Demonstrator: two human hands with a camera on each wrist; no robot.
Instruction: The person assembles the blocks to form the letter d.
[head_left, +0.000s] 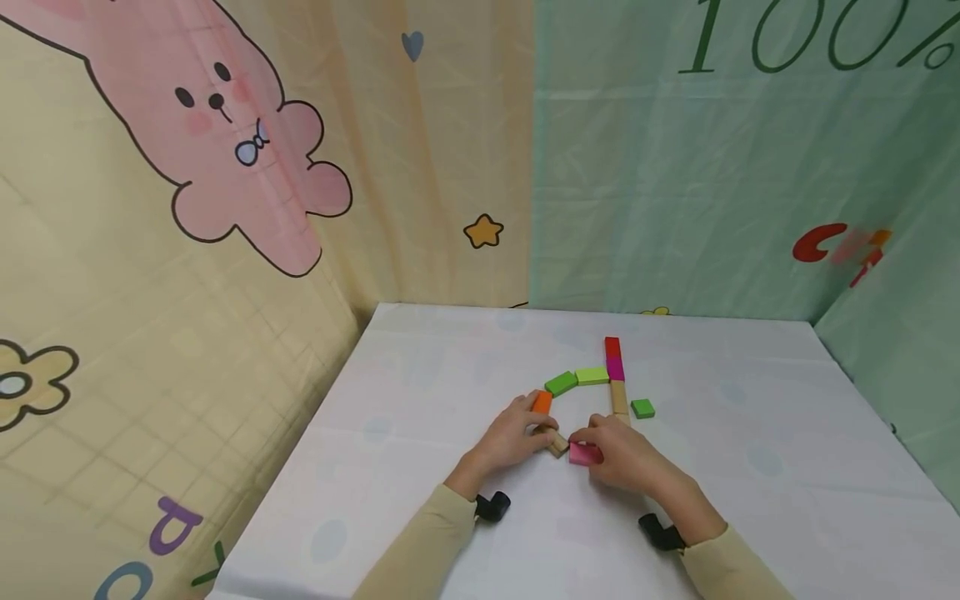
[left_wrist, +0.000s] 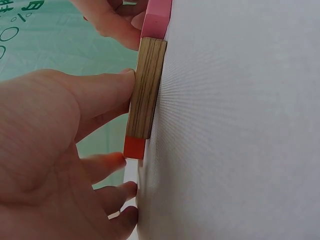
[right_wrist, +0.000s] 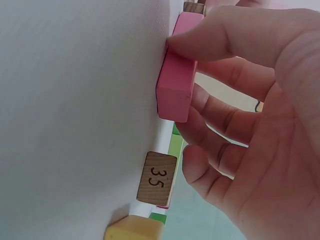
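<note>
My right hand (head_left: 626, 454) pinches a pink block (right_wrist: 175, 95) on the white table, thumb on its near side and fingers behind it. My left hand (head_left: 513, 433) holds a plain wooden block (left_wrist: 146, 90) between thumb and forefinger. Its other fingers reach past an orange block (head_left: 542, 402) that adjoins the wooden one. In the left wrist view, the pink block's end meets the wooden block's end. A green block (head_left: 561, 383) and a light green block (head_left: 592, 376) continue the curve from the orange block up to an upright column.
The column has a red block (head_left: 612, 346), a magenta block (head_left: 615, 368) and wooden blocks (head_left: 618, 396) below, partly behind the right hand. One wooden block (right_wrist: 157, 178) bears "35". Right of the column lies a loose green block (head_left: 642, 408). A yellow block (right_wrist: 135, 229) shows in the right wrist view.
</note>
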